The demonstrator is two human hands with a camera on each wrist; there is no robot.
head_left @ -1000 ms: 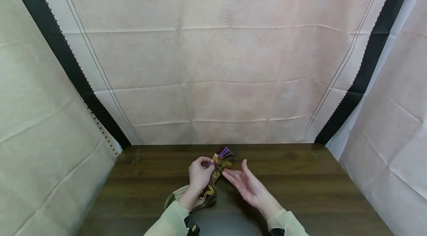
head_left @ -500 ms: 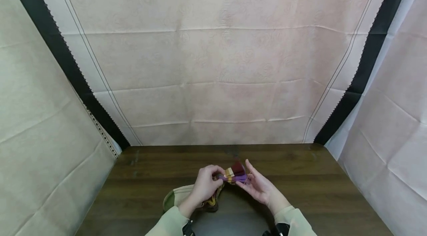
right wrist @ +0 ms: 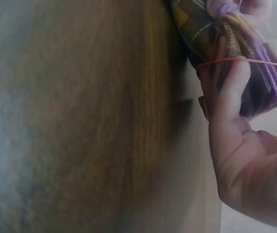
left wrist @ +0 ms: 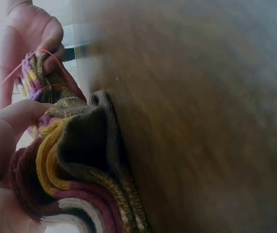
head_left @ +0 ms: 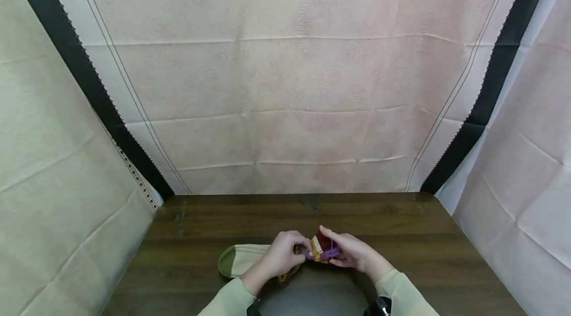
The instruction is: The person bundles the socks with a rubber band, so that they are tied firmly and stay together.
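A bundle of knitted socks (head_left: 247, 259) reaches from a cream and green toe at left to maroon, purple and yellow cuffs between the hands. My left hand (head_left: 282, 254) grips the bundle just below the cuffs, thumb and fingers pinching it. At the cuff end my right hand (head_left: 359, 252) has its thumb above and fingers below, around the cuffs. A thin reddish rubber band (right wrist: 235, 59) stretches over the right hand's digits and across the cuffs. Folded sock layers (left wrist: 75, 170) in yellow, maroon, white and olive show below the left hand in the left wrist view.
Under the hands is a dark brown wooden table (head_left: 214, 217). Pale cloth (head_left: 303, 83) hangs behind its far edge, with further pale panels at left and right. Black strips (head_left: 111, 122) run along the seams. Both sleeves are light green.
The left hand has shifted right and nearer the body with the bundle, turning its cuffs rightward. The right hand has moved slightly right and closed around the cuffs. The sock toe now shows more.
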